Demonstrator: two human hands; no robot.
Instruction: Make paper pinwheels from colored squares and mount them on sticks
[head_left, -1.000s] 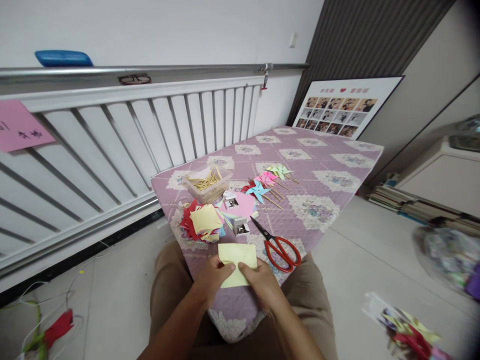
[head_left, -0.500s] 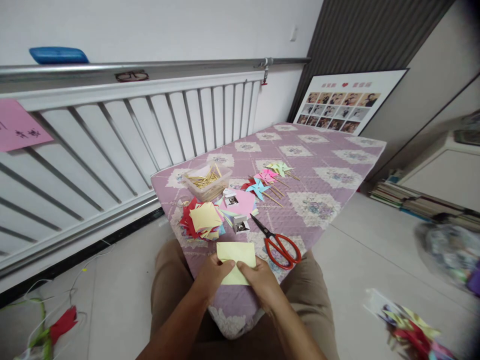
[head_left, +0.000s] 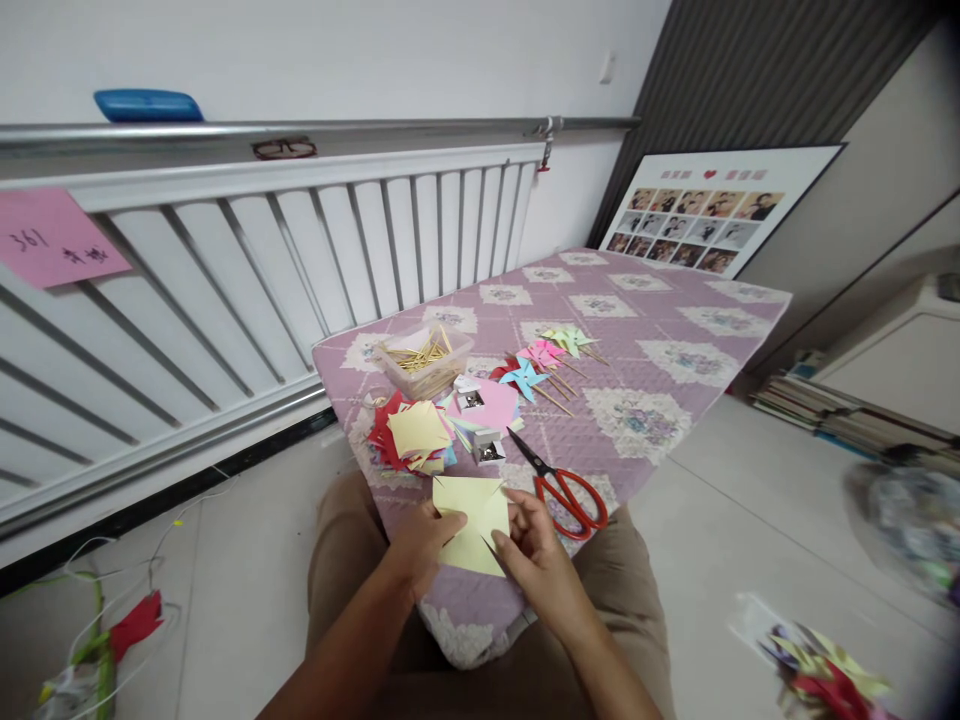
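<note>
A pale yellow paper square (head_left: 474, 510) with slits running in from its corners is held above the near end of the cloth. My left hand (head_left: 420, 540) pinches its left side, thumb on top and fingers underneath. At the right edge is my right hand (head_left: 536, 550), its thumb over the paper beside the lower right slit and its other fingers curled; the exact contact is partly hidden. Scissors with red handles (head_left: 571, 503) lie right of the paper, blades apart only slightly if at all. Beyond the paper sits a stack of coloured paper squares (head_left: 420, 430).
A clear plastic box (head_left: 420, 375) holds thin sticks. Two small white boxes (head_left: 489, 448) contain shiny metal bits. Several paper pinwheels on sticks (head_left: 525, 378) lie on the flowered cloth (head_left: 637, 410). A white radiator (head_left: 420, 235) runs along the left. More pinwheels (head_left: 825, 670) are at lower right.
My right hand has shifted from pinching the paper's middle with its thumb to the right edge, its fingers now raised. Slits show more plainly. The whole view has swung slightly left.
</note>
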